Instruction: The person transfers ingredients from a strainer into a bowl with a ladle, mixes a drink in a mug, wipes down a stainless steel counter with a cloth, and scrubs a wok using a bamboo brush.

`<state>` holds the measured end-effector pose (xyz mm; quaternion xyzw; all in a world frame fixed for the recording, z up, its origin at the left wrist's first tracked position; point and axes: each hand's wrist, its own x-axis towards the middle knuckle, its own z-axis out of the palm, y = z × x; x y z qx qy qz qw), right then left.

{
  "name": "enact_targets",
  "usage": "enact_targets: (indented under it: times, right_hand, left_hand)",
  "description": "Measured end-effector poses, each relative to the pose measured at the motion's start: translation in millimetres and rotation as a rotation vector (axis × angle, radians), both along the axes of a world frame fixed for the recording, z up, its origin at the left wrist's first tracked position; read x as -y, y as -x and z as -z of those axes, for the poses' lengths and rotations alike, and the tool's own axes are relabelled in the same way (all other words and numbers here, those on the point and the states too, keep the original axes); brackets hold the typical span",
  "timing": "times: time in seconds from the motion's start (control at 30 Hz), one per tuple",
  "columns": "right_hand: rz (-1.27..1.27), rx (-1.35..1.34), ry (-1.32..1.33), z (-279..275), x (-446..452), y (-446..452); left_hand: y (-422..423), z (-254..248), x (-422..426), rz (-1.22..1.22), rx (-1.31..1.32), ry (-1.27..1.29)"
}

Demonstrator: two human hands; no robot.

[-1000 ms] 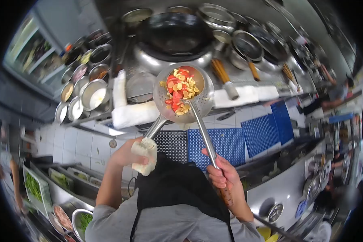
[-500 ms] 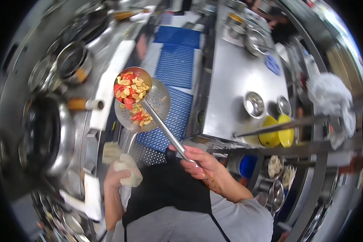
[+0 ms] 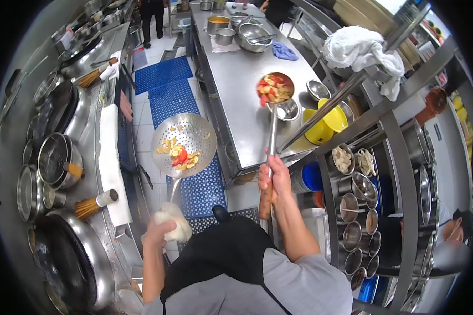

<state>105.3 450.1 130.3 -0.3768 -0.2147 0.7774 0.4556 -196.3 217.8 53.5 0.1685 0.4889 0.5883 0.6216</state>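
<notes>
My right hand (image 3: pixel 276 177) is closed around the wooden-ended handle of a ladle (image 3: pixel 273 126). Its cup is heaped with red pieces and pale nut-like or garlic-like slices (image 3: pixel 273 89), and appears above the steel counter beside a small metal bowl (image 3: pixel 286 111). In my left hand (image 3: pixel 159 232) is a bunched white cloth (image 3: pixel 174 222), wrapped about the handle of a round perforated strainer (image 3: pixel 198 137). A few slices and red bits (image 3: pixel 180 156) lie in the strainer, which hangs over the floor between stove and counter.
Woks (image 3: pixel 63 262) and bamboo brushes (image 3: pixel 95 205) line the stove at left. On the right counter (image 3: pixel 231 105) are pots, bowls, a blue cloth (image 3: pixel 285 51) and yellow bowls (image 3: pixel 320 126). A metal rail (image 3: pixel 326 107) crosses near the ladle. Other people stand farther off.
My right hand has carried the loaded ladle from above the strainer rightward to the counter. The view has turned right. The strainer stays in my left hand with a few bits in it.
</notes>
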Motion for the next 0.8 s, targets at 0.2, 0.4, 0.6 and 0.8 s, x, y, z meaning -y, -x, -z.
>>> enact_targets:
  times: [0.2,0.4,0.6,0.8]
  right_hand:
    - [0.222,0.446,-0.083,58.8,-45.7,-2.8]
    - [0.157,0.576,-0.073,60.9,-35.8,-18.3]
    - [0.099,1.072,-0.31,68.9,-18.4,-33.1]
    - [0.102,1.859,-0.676,90.1,-17.2,-51.1]
  left_hand:
    - [2.0,8.0,16.5,0.035,0.008,-0.012]
    - [6.5,6.5,24.0,0.037,-0.049,0.056]
    - [2.2,-6.0,14.7,-0.004,-0.085,0.065]
    - [4.6,-0.7,-3.8,0.032,-0.059,0.015]
